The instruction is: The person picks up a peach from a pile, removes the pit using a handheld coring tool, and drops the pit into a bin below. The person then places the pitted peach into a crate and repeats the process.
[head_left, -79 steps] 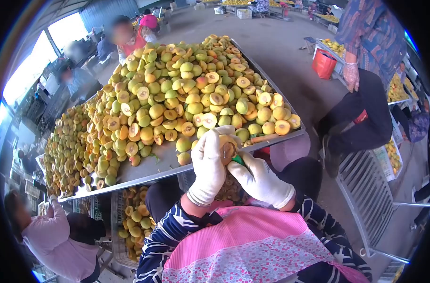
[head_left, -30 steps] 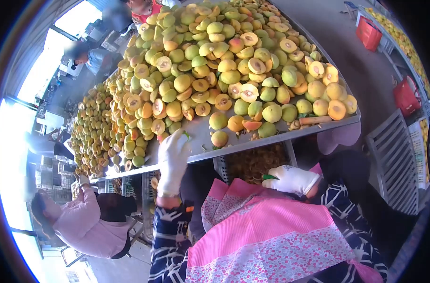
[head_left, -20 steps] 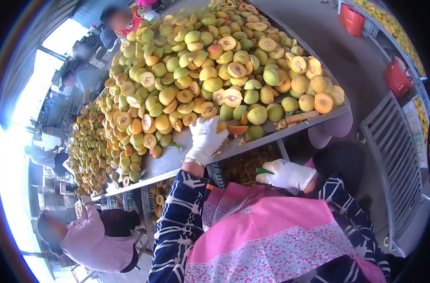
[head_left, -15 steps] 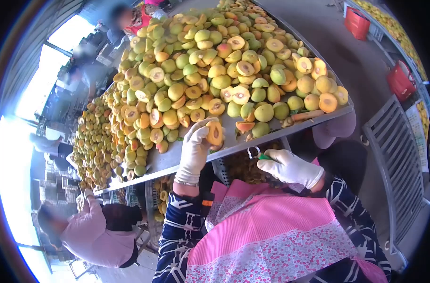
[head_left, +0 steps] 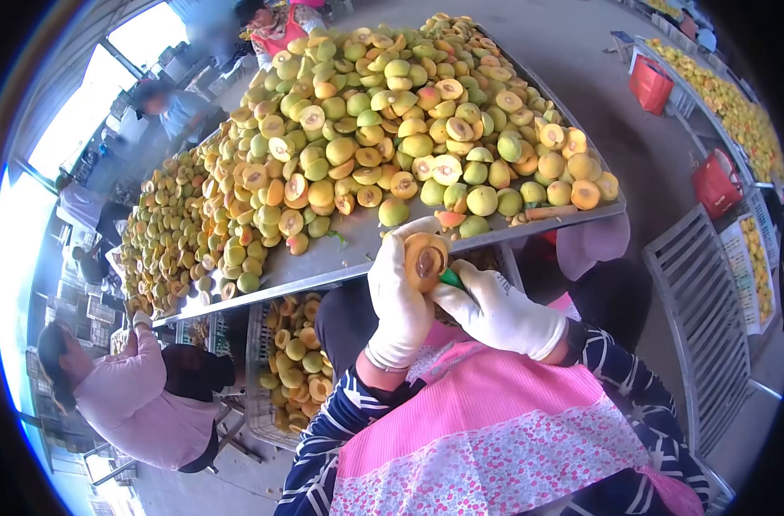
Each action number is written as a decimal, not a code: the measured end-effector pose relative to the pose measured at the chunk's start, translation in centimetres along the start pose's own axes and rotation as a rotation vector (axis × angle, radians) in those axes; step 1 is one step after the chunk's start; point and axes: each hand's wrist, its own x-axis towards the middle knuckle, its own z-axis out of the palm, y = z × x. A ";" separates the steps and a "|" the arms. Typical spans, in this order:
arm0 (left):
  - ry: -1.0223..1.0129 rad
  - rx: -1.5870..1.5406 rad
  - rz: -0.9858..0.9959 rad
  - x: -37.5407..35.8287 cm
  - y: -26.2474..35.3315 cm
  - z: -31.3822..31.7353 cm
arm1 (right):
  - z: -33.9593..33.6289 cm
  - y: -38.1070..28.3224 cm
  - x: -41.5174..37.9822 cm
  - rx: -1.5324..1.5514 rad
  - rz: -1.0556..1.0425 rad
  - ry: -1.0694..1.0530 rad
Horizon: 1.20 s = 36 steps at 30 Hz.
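My left hand (head_left: 400,297), in a white glove, holds up a halved yellow peach (head_left: 426,258) with its cut face and brown pit toward me. My gloved right hand (head_left: 499,311) is closed around a small pitting tool with a green handle (head_left: 450,278). The tool's front end is at the lower right edge of the peach half; its metal loop is hidden there. Both hands are close together in front of the near edge of a metal table (head_left: 310,282). A large pile of halved peaches (head_left: 357,129) covers much of that table.
Below the table stands a crate (head_left: 258,404) of peach halves. A person in pink (head_left: 129,396) sits at the left; other people work farther back. On the right are a slatted metal rack (head_left: 706,335), two red bags (head_left: 716,183) and another fruit-covered table (head_left: 727,116).
My left hand has drawn the peach half back from the table toward me. My right hand has brought the pitting tool up and left against the peach, hiding its loop. The view has shifted slightly.
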 end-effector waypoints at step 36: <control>-0.113 0.097 -0.017 1.9 0.6 -1.2 | -2.1 -0.5 2.2 0.911 0.796 -0.696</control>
